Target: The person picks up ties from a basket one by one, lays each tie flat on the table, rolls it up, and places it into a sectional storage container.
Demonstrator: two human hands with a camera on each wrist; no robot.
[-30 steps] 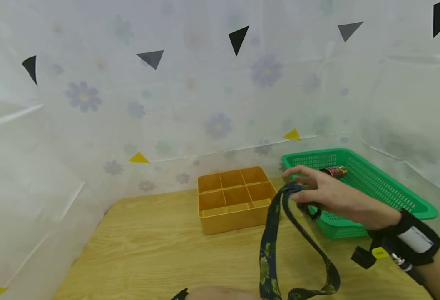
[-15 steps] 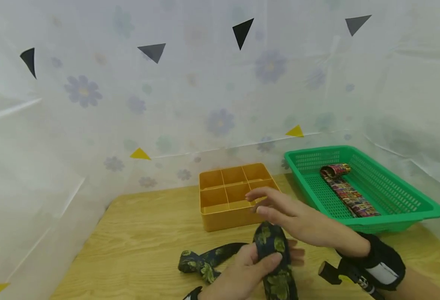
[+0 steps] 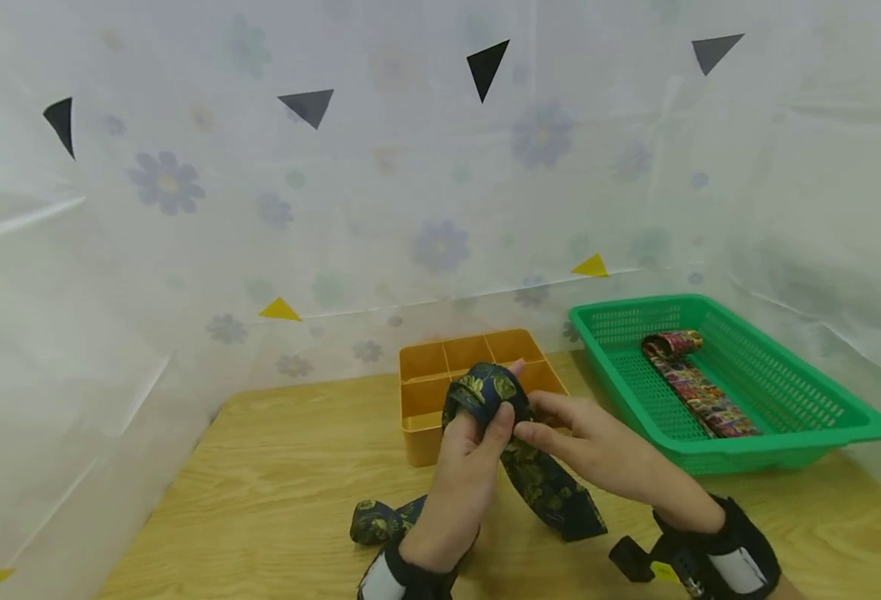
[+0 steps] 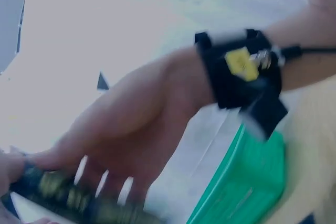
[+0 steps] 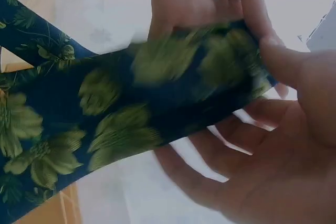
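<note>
Fingers (image 3: 485, 417) of the left hand (image 3: 461, 467) curled round a folded loop of the dark floral tie (image 3: 518, 454), thumb pressed on its front; fingers (image 3: 541, 433) of the right hand (image 3: 598, 454) pinching the same band just beside, thumb on top, as shown close up in the right wrist view (image 5: 283, 61). Held up above the worktop (image 3: 275, 500), in front of the yellow divided box (image 3: 440, 375). Wide end draped down to the right of the hands, narrow end lying crumpled on the wood to the left, near the left wrist strap.

Judged as the opening of a roll or fold: the band doubled over at the top, most of the length loose and not yet wound. Likely calls next for turning the folded part over itself, feeding the trailing cloth in with the right hand while keeping the left thumb firm so the loop does not spring open. Slippery, soft cloth by the look of it; even tension needed on both edges, else a skewed coil.

Beyond, to the right, a green basket (image 3: 800, 417) holding a second, multicoloured patterned tie (image 3: 698, 387), one end partly rolled. Left wrist view too blurred for more than the right forearm (image 4: 173, 93) with its black strap and the basket's green.
</note>
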